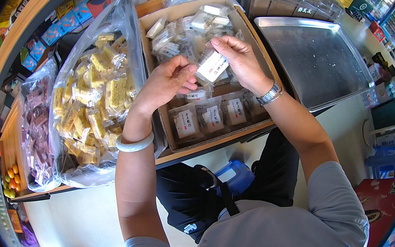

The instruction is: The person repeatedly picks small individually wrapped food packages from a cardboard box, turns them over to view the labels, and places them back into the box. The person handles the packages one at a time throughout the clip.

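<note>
My right hand (239,58) pinches a small clear packet (212,66) with a white label that bears writing. My left hand (172,79) is at the packet's left edge, fingers loosely curled. Whether its fingertips grip the packet is hard to tell. Both hands are above an open cardboard box (170,146). Similar packets (174,37) lie in a loose heap in its far part. Along the near side, several labelled packets (213,117) stand in a row, their labels facing up towards me.
Left of the box, a plastic-lined container holds wrapped yellow pieces (90,89); beyond it are wrapped purplish pieces (37,127) and small orange and green fruits (12,181). A metal tray (319,57) lies right of the box. A blue plastic stool (237,176) is below the table.
</note>
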The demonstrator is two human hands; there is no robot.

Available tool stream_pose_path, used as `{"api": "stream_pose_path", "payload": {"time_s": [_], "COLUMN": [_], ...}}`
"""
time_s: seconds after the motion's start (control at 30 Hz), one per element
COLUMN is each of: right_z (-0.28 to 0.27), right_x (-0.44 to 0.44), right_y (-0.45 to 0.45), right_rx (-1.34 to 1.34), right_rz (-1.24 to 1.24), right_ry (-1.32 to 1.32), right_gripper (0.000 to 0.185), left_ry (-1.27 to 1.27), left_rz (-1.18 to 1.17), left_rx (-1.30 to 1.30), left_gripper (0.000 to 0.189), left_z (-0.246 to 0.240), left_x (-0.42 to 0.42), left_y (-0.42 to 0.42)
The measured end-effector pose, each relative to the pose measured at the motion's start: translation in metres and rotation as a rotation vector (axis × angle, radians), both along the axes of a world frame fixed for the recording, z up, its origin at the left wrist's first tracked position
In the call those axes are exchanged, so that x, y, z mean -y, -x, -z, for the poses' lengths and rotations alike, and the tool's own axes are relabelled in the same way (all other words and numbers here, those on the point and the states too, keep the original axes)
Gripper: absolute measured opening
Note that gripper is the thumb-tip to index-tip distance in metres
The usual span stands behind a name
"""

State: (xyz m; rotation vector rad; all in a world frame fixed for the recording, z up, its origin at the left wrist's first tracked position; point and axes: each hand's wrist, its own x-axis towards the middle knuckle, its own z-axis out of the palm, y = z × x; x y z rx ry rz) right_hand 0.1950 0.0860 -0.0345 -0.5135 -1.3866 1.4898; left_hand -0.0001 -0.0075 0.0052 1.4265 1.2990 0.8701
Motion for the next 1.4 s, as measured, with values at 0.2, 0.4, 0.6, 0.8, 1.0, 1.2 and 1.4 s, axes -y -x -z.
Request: {"api": "stream_pose_path", "payload": {"time_s": [0.2,0.4,0.6,0.8,1.0,1.2,1.4], "right_z": [0.001,0.0,0.0,-0.003,-0.007,-0.003,0.002], "right_x": [-0.003,-0.008,-0.008,-0.009,-0.009,0.002,0.002], "right_y": [-0.003,-0.005,-0.006,-0.008,-0.01,-0.002,0.0], "right_rx": [-0.036,-0.155,-0.174,-0.089,0.13,0.225,0.226], "right_rz": [-0.033,-0.099,-0.124,-0.171,-0.2,-0.298,-0.307], "right_ry": [0.047,0.21,0.319,0.344,0.313,0.206,0.186], "right_gripper": [0.021,0.018,0.018,0.019,0.021,0.023,0.023], "left_ry": [-0.057,-0.118,-0.09,-0.037,0.079,0.136,0.148], "left_rz": [0.005,0.046,0.107,0.151,0.145,0.271,0.263], "left_rx": [0.051,0.102,0.093,0.046,0.009,-0.056,-0.112], "left_gripper": [0.024,0.021,0.021,0.022,0.028,0.034,0.031], "left_z": [0.0,-0.002,-0.003,-0.001,0.0,0.006,0.007], "left_x": [-0.001,-0.001,-0.001,-0.001,0.001,0.0,-0.001], "left_y": [0.001,0.001,0.002,0.003,0.0,0.001,0.002]}}
